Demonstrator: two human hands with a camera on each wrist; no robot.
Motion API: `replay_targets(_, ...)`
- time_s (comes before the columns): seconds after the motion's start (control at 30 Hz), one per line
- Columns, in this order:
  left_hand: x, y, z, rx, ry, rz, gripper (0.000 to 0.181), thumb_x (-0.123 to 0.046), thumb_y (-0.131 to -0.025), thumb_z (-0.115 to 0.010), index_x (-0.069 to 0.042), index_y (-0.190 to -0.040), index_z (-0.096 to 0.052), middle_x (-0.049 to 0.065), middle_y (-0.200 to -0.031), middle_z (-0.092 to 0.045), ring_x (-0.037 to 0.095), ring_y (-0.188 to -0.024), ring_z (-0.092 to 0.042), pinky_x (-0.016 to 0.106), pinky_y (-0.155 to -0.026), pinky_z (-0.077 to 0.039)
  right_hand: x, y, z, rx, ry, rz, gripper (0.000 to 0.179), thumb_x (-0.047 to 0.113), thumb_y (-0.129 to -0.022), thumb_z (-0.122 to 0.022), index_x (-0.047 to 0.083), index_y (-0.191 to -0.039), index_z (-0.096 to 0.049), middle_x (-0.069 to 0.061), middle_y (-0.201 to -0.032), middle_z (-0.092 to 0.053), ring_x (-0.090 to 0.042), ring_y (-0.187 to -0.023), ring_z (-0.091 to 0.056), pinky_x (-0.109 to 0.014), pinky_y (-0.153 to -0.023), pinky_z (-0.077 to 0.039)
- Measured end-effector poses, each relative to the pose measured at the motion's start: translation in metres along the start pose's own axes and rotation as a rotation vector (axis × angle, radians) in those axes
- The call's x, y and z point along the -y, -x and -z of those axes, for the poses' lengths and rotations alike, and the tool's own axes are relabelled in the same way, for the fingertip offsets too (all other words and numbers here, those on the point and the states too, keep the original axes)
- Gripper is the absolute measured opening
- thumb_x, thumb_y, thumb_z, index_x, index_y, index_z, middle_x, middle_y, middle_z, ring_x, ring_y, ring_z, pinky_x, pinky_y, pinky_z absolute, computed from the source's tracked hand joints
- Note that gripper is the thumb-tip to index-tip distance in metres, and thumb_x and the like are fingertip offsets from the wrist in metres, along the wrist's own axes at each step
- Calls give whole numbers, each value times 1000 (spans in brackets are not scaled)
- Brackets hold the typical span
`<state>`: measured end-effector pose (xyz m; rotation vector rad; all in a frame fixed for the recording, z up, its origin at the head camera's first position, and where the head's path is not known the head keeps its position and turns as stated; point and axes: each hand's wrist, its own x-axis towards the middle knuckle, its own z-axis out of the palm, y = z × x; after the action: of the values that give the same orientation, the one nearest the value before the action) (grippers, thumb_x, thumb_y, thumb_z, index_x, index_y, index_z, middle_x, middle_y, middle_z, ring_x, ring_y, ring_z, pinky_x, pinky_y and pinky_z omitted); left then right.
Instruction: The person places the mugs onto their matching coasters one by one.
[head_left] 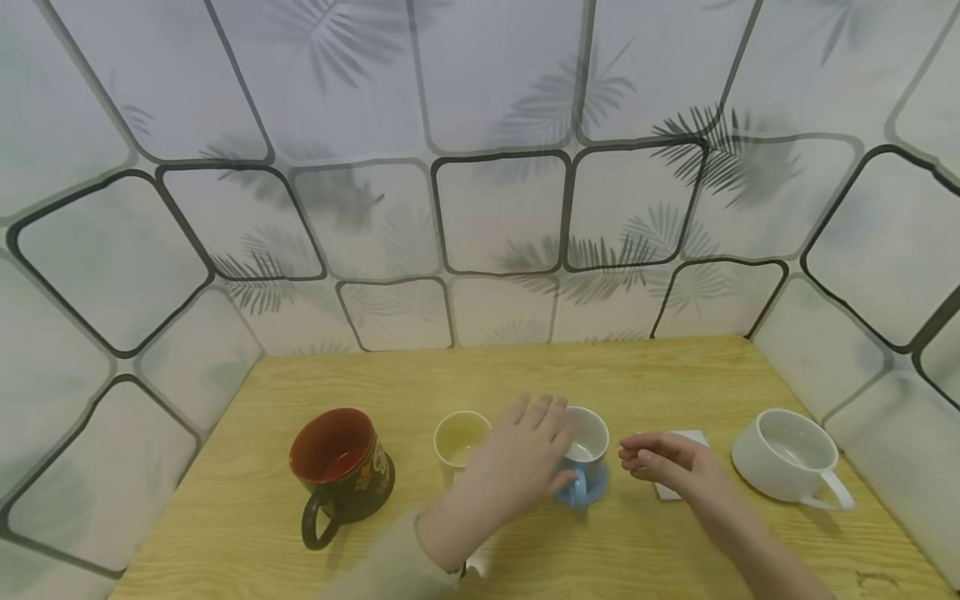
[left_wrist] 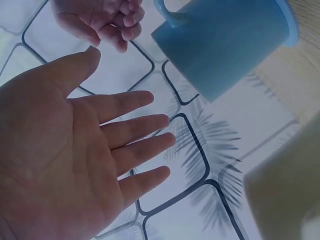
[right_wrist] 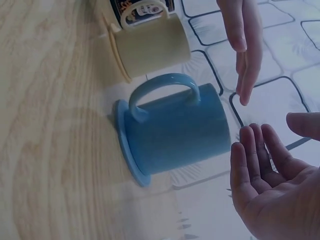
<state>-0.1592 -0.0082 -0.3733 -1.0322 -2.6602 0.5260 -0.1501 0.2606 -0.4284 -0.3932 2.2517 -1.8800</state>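
Note:
My left hand (head_left: 521, 450) hovers over the gap between a yellow mug (head_left: 452, 450) and a blue mug (head_left: 587, 454), overlapping part of each in the head view. Its fingers are straight and its palm (left_wrist: 55, 145) is bare in the left wrist view. The blue mug (right_wrist: 175, 130) has a white inside and stands upright on a blue coaster (head_left: 596, 492), handle toward me. To its right is my right hand (head_left: 675, 467), loosely bent, with nothing in its fingers (right_wrist: 252, 165). A white square (head_left: 693, 437) lies partly hidden behind that hand.
At the left of the wooden table (head_left: 247, 467) stands a dark mug (head_left: 352, 487) with a red-brown inside. A wide white mug (head_left: 776, 467) is at the far right, handle toward the front. Patterned walls (head_left: 502, 217) enclose the back and both sides.

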Motion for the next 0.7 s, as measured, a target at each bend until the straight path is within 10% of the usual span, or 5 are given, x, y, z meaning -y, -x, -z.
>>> replay_targets(0.7,-24,-21,-6,-60,30,-110,66,-65,-109,-37,-23,-157,-51,-1,-165,-49,19,-156,-44,38,-133,-33,-3,15,45,-86,-37,53,35,4,-112,-45,19,-126,-74,14,-116,-77,-5,-104,-74,-13,-91,-58)
